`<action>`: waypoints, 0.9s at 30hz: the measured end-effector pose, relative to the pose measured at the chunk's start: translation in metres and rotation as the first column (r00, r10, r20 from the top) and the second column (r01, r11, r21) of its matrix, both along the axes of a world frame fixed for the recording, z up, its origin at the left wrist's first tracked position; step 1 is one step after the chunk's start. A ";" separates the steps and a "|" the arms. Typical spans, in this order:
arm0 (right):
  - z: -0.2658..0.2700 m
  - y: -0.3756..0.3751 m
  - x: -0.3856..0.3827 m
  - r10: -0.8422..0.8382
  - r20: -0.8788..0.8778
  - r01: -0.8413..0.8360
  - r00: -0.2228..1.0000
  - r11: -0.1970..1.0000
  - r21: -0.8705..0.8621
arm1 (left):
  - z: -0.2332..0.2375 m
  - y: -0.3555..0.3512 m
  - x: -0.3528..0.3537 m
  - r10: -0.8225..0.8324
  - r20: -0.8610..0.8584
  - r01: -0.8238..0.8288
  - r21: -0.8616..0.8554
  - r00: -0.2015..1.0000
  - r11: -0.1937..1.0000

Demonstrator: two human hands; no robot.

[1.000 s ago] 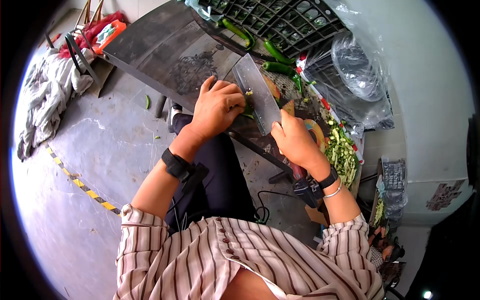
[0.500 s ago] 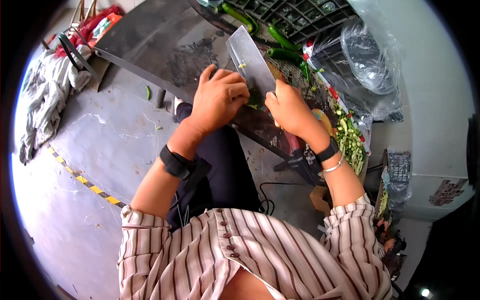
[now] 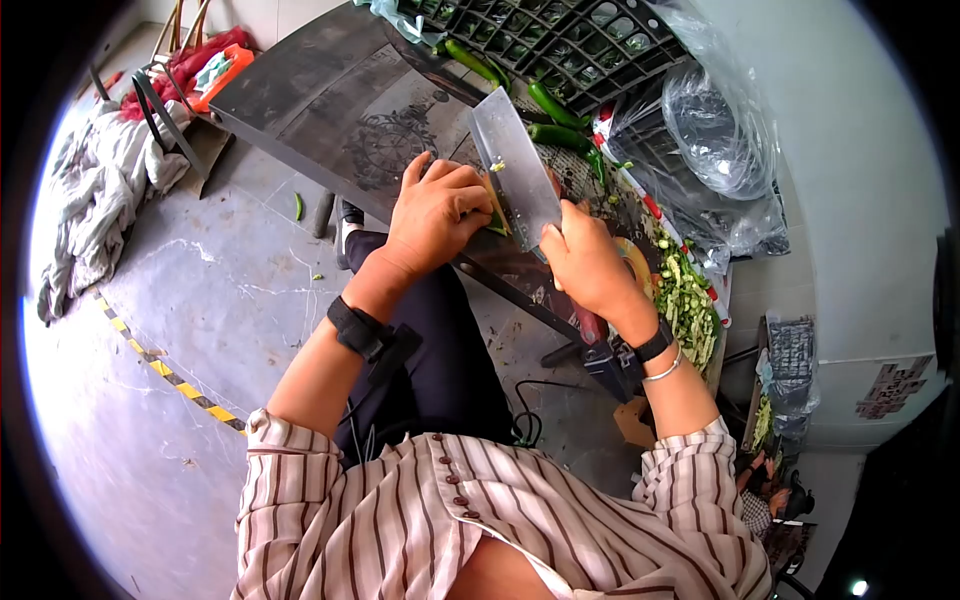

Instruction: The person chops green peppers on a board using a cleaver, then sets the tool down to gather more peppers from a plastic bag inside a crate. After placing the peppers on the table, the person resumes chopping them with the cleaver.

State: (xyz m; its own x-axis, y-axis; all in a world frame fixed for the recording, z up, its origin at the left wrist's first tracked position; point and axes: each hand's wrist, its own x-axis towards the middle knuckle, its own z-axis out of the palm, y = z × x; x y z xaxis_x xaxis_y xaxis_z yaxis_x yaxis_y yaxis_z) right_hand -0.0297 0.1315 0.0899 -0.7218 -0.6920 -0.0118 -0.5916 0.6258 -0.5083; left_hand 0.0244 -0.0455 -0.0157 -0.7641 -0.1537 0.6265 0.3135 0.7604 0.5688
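My right hand (image 3: 592,258) is closed round the handle of a cleaver (image 3: 518,165), whose broad blade has bits of pale green pepper stuck to it. My left hand (image 3: 440,212) lies to the left of the blade with its fingers curled down on a green pepper (image 3: 497,222). Only a small part of that pepper shows past the fingertips. A narrow gap separates the blade from those fingers. Beyond the blade, whole green peppers (image 3: 560,137) rest on the dark table (image 3: 300,100). A heap of sliced green pepper (image 3: 690,315) is beside my right wrist.
A black plastic crate (image 3: 560,45) stands at the table's far side, with clear plastic wrap (image 3: 720,140) to its right. Piled cloth (image 3: 100,190) lies on the floor at left, near yellow-black tape (image 3: 165,370). A small cardboard box (image 3: 632,422) is below my right forearm.
The cleaver and my right hand have shifted slightly right and down, widening the gap to my left fingers. My left hand keeps its curled grip. The whole view has tilted a little.
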 end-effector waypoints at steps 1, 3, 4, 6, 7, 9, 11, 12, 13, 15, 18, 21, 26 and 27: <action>-0.001 0.000 0.000 0.003 0.000 -0.003 1.000 1.000 0.001 | 0.000 0.000 0.000 0.006 -0.017 -0.005 0.013 1.000 1.000; -0.003 0.000 0.000 0.007 -0.008 -0.007 1.000 0.998 0.062 | 0.000 -0.001 0.000 0.015 -0.002 -0.015 0.008 1.000 1.000; -0.004 0.000 0.000 0.007 -0.003 -0.007 1.000 0.998 0.067 | 0.001 0.000 0.001 0.015 0.014 -0.015 -0.002 1.000 1.000; -0.003 -0.001 0.001 0.039 -0.039 -0.035 0.998 0.995 0.091 | 0.000 0.000 0.000 0.007 0.020 -0.007 0.000 1.000 1.000; -0.002 -0.002 0.001 0.034 -0.034 -0.031 0.999 0.995 0.092 | 0.000 -0.001 0.000 0.001 0.019 -0.001 -0.002 1.000 1.000; 0.002 -0.003 -0.001 0.036 0.011 -0.037 0.999 0.991 0.131 | 0.001 -0.001 0.000 0.000 0.020 0.000 -0.007 1.000 1.000; 0.013 -0.010 0.001 0.043 0.010 -0.045 0.999 0.983 0.177 | 0.001 0.000 0.001 0.001 0.026 -0.001 -0.004 1.000 1.000; 0.019 -0.013 0.001 0.050 0.011 -0.051 0.999 0.977 0.208 | 0.001 0.000 0.000 0.010 0.019 -0.010 -0.007 1.000 1.000; 0.021 -0.015 0.001 0.056 0.014 -0.058 0.998 0.969 0.239 | 0.001 0.000 0.000 0.018 0.015 -0.018 -0.009 1.000 1.000; 0.015 -0.016 -0.005 0.060 0.041 -0.068 0.997 0.970 0.234 | 0.003 0.000 0.001 0.008 0.025 -0.008 0.011 1.000 1.000; 0.005 -0.018 -0.013 0.034 0.054 -0.045 0.998 0.977 0.208 | 0.000 0.001 0.000 -0.008 0.034 0.007 0.012 0.999 1.000; -0.009 -0.024 -0.015 0.089 -0.082 -0.080 0.993 0.990 0.114 | 0.001 0.000 -0.003 -0.020 0.016 0.020 -0.025 1.000 0.999; -0.013 -0.021 -0.018 0.028 -0.020 -0.027 0.999 0.996 0.088 | -0.002 -0.002 0.001 0.016 -0.005 -0.017 -0.036 1.000 0.999; -0.014 -0.015 -0.022 0.042 -0.040 -0.038 0.998 0.995 0.087 | -0.001 -0.003 0.002 0.019 -0.015 -0.020 -0.029 1.000 0.999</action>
State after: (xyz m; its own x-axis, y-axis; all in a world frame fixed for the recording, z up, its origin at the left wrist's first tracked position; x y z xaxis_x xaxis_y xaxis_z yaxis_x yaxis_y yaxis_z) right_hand -0.0515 0.1170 0.0756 -0.6945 -0.7182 -0.0431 -0.6366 0.6413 -0.4284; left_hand 0.0268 -0.0483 -0.0167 -0.7518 -0.1501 0.6421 0.3064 0.7827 0.5417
